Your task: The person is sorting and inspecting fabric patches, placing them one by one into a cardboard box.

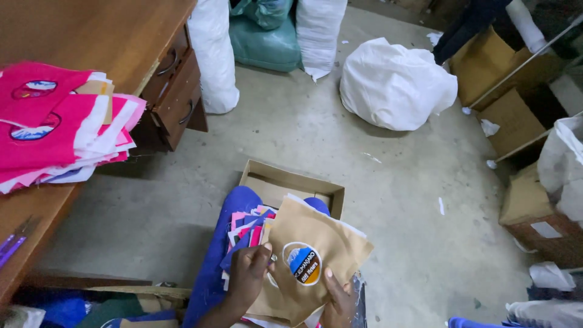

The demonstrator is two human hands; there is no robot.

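Observation:
A tan fabric piece [316,234] with a round blue, white and orange patch [302,264] lies on top of a stack on my lap. My left hand [249,273] grips its left edge, beside a fanned pile of pink, blue and red fabric pieces [246,228]. At the lower edge of the tan piece, my right hand [337,300] holds it with the thumb pressed just below the patch. My legs in blue trousers [218,243] support the stack.
A wooden desk [91,30] with drawers [176,91] stands at left, bearing a stack of pink and white fabric pieces [54,121]. An open cardboard box [291,185] sits on the concrete floor ahead. White sacks [395,85], a teal bag [264,42] and cartons [516,121] lie beyond.

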